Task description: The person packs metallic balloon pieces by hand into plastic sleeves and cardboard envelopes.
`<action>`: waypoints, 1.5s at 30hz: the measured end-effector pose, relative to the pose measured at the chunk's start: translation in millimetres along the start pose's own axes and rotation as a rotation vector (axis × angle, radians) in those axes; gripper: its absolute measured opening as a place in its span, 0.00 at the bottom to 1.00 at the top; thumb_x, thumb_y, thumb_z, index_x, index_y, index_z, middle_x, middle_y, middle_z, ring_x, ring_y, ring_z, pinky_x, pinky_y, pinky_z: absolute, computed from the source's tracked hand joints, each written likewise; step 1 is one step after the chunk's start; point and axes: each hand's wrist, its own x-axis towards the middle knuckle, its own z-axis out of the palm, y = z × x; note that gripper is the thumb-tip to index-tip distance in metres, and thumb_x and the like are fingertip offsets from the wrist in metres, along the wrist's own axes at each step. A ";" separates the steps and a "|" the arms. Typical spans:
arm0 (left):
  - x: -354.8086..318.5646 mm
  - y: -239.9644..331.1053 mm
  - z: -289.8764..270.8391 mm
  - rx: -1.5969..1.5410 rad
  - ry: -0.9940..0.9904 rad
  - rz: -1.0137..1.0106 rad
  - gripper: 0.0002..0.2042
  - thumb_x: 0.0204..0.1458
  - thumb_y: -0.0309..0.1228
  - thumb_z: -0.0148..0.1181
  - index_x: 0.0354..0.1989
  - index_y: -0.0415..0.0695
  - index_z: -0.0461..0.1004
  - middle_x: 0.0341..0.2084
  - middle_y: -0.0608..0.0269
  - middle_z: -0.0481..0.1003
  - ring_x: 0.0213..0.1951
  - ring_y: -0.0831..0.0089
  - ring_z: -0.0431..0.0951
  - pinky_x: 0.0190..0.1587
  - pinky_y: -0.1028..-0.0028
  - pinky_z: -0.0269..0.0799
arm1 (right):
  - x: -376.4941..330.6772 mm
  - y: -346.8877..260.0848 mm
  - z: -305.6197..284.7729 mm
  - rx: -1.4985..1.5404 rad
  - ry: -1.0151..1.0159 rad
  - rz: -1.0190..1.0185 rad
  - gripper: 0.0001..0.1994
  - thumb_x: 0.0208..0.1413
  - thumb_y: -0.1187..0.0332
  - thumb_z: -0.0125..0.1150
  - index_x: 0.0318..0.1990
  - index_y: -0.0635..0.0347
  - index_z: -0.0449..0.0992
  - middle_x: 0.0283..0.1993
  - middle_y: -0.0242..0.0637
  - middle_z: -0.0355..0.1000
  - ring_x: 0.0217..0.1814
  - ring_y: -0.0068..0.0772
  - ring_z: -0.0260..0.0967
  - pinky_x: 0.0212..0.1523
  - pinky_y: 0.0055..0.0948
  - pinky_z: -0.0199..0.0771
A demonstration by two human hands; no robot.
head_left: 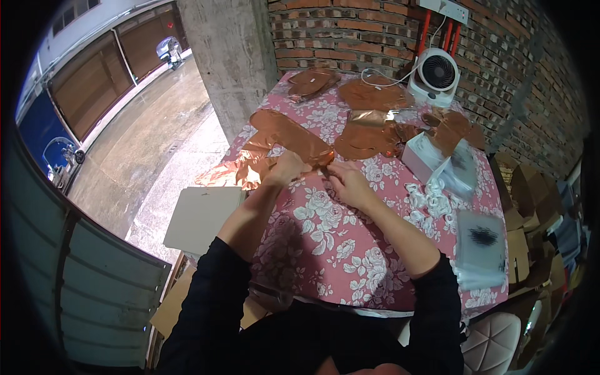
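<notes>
A flat copper-coloured foil balloon (289, 135) lies across the far left part of the table, its crumpled, shiny end hanging toward the left edge. My left hand (289, 170) is closed on the foil at its near edge. Just to the right, my right hand (349, 182) pinches the same balloon's lower right end, with fingertips close to the left hand. Exactly what the fingertips grip is partly hidden. Another flat copper foil balloon (365, 140) rests beyond my right hand.
A pink flowered tablecloth (337, 250) covers the table. More foil balloons (375, 95) lie at the back, near a white fan (435, 72). On the right are a white box (420, 156), white ribbon coils (425, 200) and clear plastic bags (480, 240). A grey-beige box (203, 215) stands left.
</notes>
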 end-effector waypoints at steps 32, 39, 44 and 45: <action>-129.3 135.1 -428.6 0.648 0.780 0.177 0.13 0.58 0.31 0.59 0.50 0.47 0.70 0.33 0.48 0.78 0.36 0.54 0.81 0.37 0.65 0.74 | 12.3 -15.6 6.3 -0.277 -0.246 0.120 0.38 0.57 0.44 0.55 0.65 0.65 0.59 0.70 0.56 0.54 0.74 0.52 0.48 0.71 0.52 0.44; -129.7 295.4 -369.5 0.371 0.423 0.442 0.09 0.59 0.31 0.55 0.45 0.42 0.70 0.33 0.52 0.75 0.36 0.56 0.78 0.38 0.67 0.72 | 14.3 -106.4 -34.8 0.522 -0.153 -0.005 0.55 0.45 0.58 0.75 0.73 0.63 0.39 0.75 0.50 0.45 0.77 0.43 0.43 0.73 0.36 0.43; -132.0 360.6 -346.1 0.222 0.341 0.491 0.09 0.62 0.31 0.52 0.45 0.39 0.68 0.34 0.58 0.70 0.36 0.66 0.73 0.40 0.72 0.68 | -17.2 -152.0 -59.8 0.834 -0.220 -0.081 0.55 0.46 0.71 0.70 0.74 0.57 0.32 0.78 0.45 0.32 0.79 0.41 0.37 0.73 0.32 0.43; -131.0 371.0 -344.7 0.155 0.312 0.488 0.07 0.63 0.29 0.52 0.44 0.38 0.69 0.36 0.62 0.69 0.39 0.73 0.70 0.44 0.77 0.65 | -26.4 -158.1 -62.5 0.964 -0.261 -0.140 0.54 0.47 0.74 0.67 0.74 0.56 0.31 0.78 0.44 0.30 0.79 0.40 0.34 0.73 0.32 0.42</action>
